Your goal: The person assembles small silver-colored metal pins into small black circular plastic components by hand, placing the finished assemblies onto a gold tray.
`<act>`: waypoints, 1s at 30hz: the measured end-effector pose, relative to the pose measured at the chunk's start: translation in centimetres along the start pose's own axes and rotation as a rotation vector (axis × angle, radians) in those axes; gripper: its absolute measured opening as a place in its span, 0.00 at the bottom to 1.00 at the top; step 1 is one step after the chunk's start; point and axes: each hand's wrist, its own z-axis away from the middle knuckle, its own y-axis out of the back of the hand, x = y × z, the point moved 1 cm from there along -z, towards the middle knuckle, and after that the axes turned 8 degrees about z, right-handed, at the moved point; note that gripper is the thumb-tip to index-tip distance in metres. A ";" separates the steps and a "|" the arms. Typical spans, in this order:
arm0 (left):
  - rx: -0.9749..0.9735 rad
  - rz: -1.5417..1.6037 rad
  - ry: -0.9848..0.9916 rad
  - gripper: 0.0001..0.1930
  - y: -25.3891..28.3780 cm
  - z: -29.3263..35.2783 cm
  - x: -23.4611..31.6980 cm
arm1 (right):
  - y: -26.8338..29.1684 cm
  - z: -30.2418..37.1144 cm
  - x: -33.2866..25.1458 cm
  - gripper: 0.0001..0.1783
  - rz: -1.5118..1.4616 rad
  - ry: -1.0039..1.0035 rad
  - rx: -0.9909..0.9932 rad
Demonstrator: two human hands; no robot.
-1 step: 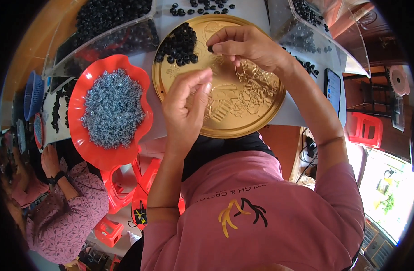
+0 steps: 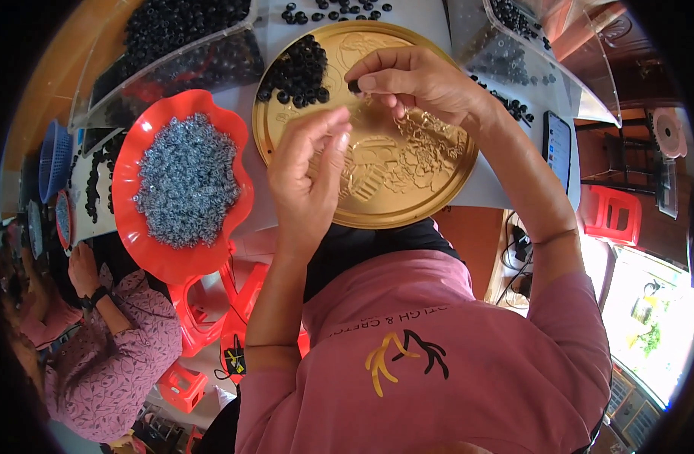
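Right hand (image 2: 415,83) pinches a black bead (image 2: 354,87) over the gold tray (image 2: 438,181), just beside the bead pile (image 2: 298,72) at 11 o'clock; left hand (image 2: 309,170) hovers, fingertips together, contents hidden. A slack pinch could drop the bead, which might roll toward the red dish (image 2: 135,250) at 9 o'clock

Red wavy bowl (image 2: 237,163) w/ grey metal bits (image 2: 184,178), phone (image 2: 557,144), red stool (image 2: 610,214).

Small black ring (image 2: 354,87) pinched in right hand (image 2: 415,83) fingertips, raised above gold embossed tray (image 2: 438,178).
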 end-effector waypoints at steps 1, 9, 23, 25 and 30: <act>0.047 0.022 -0.081 0.13 -0.2 -0.4 0.0 | -0.4 1.3 -0.5 0.18 -0.267 -0.095 -0.107; -0.071 -0.100 -0.179 0.16 -1.0 -0.8 0.4 | -2.1 4.4 0.1 0.17 -0.645 -0.167 -0.268; -0.117 0.072 -0.012 0.13 -0.8 0.3 0.5 | -1.6 8.4 0.3 0.10 0.297 0.144 0.414; -0.134 0.051 -0.005 0.13 -0.3 0.3 0.4 | 1.3 9.6 0.0 0.10 0.575 0.120 0.535; -0.113 0.003 0.013 0.13 0.2 0.2 0.1 | 4.6 12.0 0.9 0.09 0.885 0.116 0.542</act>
